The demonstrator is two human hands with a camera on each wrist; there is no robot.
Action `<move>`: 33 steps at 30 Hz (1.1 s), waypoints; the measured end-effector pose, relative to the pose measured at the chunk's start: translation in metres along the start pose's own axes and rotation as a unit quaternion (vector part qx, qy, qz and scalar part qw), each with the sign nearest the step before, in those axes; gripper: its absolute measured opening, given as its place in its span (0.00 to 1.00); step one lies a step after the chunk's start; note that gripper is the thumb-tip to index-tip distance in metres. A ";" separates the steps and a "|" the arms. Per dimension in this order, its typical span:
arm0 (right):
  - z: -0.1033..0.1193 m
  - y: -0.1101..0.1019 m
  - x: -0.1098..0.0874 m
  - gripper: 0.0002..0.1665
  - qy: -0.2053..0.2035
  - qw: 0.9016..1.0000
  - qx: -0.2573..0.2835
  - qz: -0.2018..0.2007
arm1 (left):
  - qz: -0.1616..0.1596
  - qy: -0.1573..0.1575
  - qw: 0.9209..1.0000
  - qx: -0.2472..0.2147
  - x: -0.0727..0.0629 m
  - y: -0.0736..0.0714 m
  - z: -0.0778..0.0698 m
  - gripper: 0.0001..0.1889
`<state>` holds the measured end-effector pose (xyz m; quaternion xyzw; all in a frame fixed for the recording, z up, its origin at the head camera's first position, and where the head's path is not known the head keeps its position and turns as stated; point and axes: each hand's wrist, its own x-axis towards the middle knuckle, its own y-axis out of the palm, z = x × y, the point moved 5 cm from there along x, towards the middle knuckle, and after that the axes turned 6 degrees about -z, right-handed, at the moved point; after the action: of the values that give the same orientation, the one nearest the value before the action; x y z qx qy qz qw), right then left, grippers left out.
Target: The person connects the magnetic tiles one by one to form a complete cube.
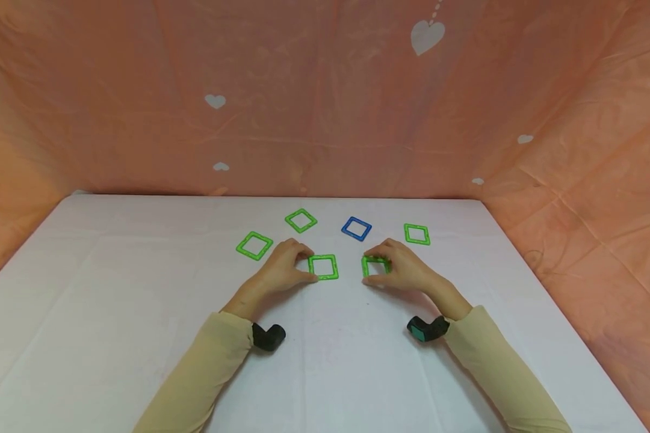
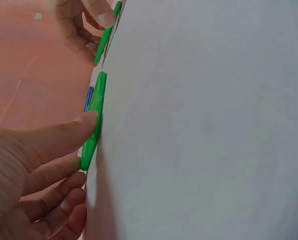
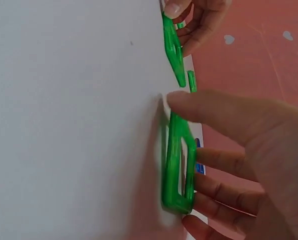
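My left hand [image 1: 284,266] pinches a green square frame tile [image 1: 334,267] by its left side, thumb on the near edge and fingers on the far edge. Facing it, my right hand [image 1: 403,266] grips a second green square frame tile [image 3: 173,170] between thumb and fingers. A narrow gap separates the two tiles in the head view. Both are held close over the white table, and each casts a shadow in its wrist view. Part of the right tile is hidden behind the right hand's fingers in the head view.
Behind the hands lie a blue square frame [image 1: 356,229] and more green frames: one at far left [image 1: 254,246], one at back [image 1: 301,221], one at right [image 1: 417,234]. The white table [image 1: 141,288] ends at an orange cloth [image 1: 325,120] with white hearts.
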<state>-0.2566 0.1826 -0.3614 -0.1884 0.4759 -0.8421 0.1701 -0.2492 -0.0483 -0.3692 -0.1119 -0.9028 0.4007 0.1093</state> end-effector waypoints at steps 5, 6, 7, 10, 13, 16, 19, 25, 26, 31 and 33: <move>-0.002 -0.002 0.002 0.31 0.007 0.999 0.041 -0.014 | 0.002 0.003 1.000 -0.004 -0.001 0.001 -0.001 0.25; -0.002 -0.003 0.003 0.31 0.007 0.999 0.049 -0.019 | 0.002 0.004 1.000 -0.005 -0.001 0.002 -0.001 0.25; -0.002 -0.003 0.004 0.31 0.005 0.998 0.054 -0.024 | 0.001 0.004 1.000 -0.005 -0.001 0.002 -0.001 0.25; 0.000 -0.004 0.006 0.30 -0.002 0.996 0.081 -0.036 | -0.002 0.005 1.000 -0.007 -0.001 0.002 0.000 0.25; 0.001 -0.004 0.007 0.30 0.000 0.993 0.110 -0.040 | -0.005 0.007 1.000 -0.013 -0.002 0.001 0.000 0.25; 0.001 -0.003 0.007 0.31 0.016 0.988 0.150 -0.037 | -0.008 0.011 1.000 -0.018 -0.002 0.001 -0.001 0.25; 0.000 -0.002 0.008 0.31 0.037 0.980 0.191 -0.031 | -0.011 0.012 1.000 -0.022 -0.002 0.002 0.000 0.25; -0.002 0.002 0.012 0.29 0.056 0.965 0.253 -0.029 | -0.010 0.001 1.000 -0.022 -0.002 0.003 0.002 0.25; -0.002 0.004 0.013 0.29 0.055 0.964 0.259 -0.029 | -0.010 0.001 1.000 -0.023 -0.002 0.003 0.001 0.25; -0.003 0.009 0.015 0.28 0.055 0.954 0.293 -0.026 | -0.011 -0.001 0.999 -0.031 -0.003 0.002 0.000 0.25; -0.003 0.011 0.016 0.28 0.062 0.948 0.311 -0.025 | -0.010 -0.003 1.000 -0.030 -0.003 0.002 -0.001 0.25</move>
<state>-0.2708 0.1722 -0.3697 -0.0855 0.1954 -0.9622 0.1696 -0.2456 -0.0475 -0.3708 -0.1052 -0.9157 0.3728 0.1070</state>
